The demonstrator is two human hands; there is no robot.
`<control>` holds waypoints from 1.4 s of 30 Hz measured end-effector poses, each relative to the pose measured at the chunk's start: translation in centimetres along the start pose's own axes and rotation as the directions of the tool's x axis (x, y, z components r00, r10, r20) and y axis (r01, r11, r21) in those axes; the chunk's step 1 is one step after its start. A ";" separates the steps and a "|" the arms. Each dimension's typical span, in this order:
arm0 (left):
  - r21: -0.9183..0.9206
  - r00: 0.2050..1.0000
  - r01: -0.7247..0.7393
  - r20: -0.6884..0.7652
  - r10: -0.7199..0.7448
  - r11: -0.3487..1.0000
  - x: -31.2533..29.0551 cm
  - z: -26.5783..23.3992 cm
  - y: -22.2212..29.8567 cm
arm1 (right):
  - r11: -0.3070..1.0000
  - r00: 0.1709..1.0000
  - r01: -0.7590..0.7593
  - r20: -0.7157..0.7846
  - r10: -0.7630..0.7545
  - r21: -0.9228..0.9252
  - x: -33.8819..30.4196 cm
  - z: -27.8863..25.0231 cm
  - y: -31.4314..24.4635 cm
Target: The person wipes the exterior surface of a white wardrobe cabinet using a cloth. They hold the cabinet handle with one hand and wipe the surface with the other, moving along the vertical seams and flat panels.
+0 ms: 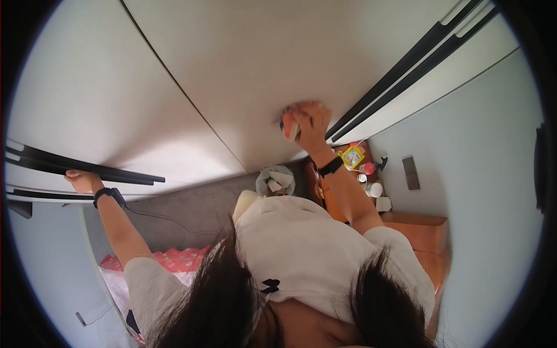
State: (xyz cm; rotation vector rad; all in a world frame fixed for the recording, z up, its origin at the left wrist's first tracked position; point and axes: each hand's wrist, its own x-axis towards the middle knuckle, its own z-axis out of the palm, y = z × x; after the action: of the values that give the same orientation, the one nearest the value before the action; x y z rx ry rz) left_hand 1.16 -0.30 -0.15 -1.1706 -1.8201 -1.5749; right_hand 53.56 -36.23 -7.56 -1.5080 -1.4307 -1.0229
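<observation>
My right hand (314, 124) presses a bunched cloth (290, 129), orange and white with a dark patch, against a pale cabinet door (243, 64). The fingers are bent over the cloth and slightly blurred, and part of it is hidden beneath them. Off to the left, my left hand (84, 181) is closed around a long black door handle (130, 174), with its fingers mostly hidden behind the bar. Another pair of long black handles (400, 69) runs along the doors just right of my right hand.
A bin with a clear liner (275, 181) holds white scraps on the grey floor (168, 217). At right, a wooden cabinet (328, 194) carries a yellow frame (352, 156) and several jars. A cable (156, 213) trails from my left wristband. A pink-patterned cover (185, 259) lies at left.
</observation>
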 end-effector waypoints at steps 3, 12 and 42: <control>-0.006 1.000 -0.020 -0.014 0.020 1.000 -0.1 -0.3 -0.2 | 0.999 0.983 -0.021 0.185 0.013 0.046 -4.3 -0.2 -0.1; -0.013 0.998 0.040 0.056 -0.040 0.999 0.1 0.1 -1.5 | 0.999 0.971 0.002 -0.238 0.009 0.045 9.4 -5.4 -0.9; -0.019 0.999 -0.008 -0.036 0.007 1.000 0.3 1.1 -1.0 | 0.985 0.981 -0.163 -0.119 0.155 -0.056 8.1 -2.1 -1.3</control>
State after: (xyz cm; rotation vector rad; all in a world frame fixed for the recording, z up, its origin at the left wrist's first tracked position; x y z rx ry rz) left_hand 0.38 0.85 -0.75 -1.1490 -1.7791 -1.6026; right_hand 52.47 -35.29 0.78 -1.5580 -1.1869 -1.0490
